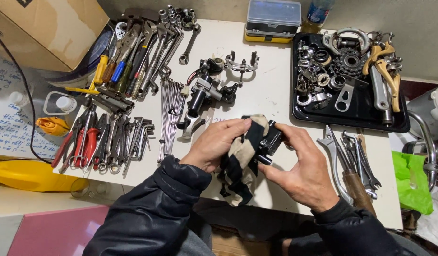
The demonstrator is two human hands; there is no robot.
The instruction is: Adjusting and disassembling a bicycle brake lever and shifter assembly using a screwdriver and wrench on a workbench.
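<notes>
Far left: brown cardboard box [48, 28], yellow plastic jug [29, 174] lying at the near left edge, small orange bottle [53, 125] beside it. On the white table [276, 90], left part: far row of screwdrivers and wrenches [133, 57], near row of red-handled pliers [83, 142] and small spanners, then a bundle of thin steel spokes [166, 114].

Centre, far: black and silver bicycle brake parts [204, 95], loose on the table.

Centre, near: left hand [216, 144] holds a black and cream striped rag [240, 161], fingers curled and pressed onto the cloth, thumb on top of it. The rag hangs down below the hand. The right hand [299, 166] holds a small black metal component [268, 142] just right of the rag, fingers curved around it, thumb and fingertips pinching its sides. The rag touches the component. Both are above the near middle of the table, between the two hands. Dark jacket sleeves [152, 213] on both arms.

Right: black rectangular tray [351, 111] full of sprockets, rings and brake levers, far right part of the table. Clear-lidded yellow parts case [273, 19] at the far edge. Wooden-handled tool [359, 187] and spanners near right. Green plastic bag [411, 180] off the right edge.
</notes>
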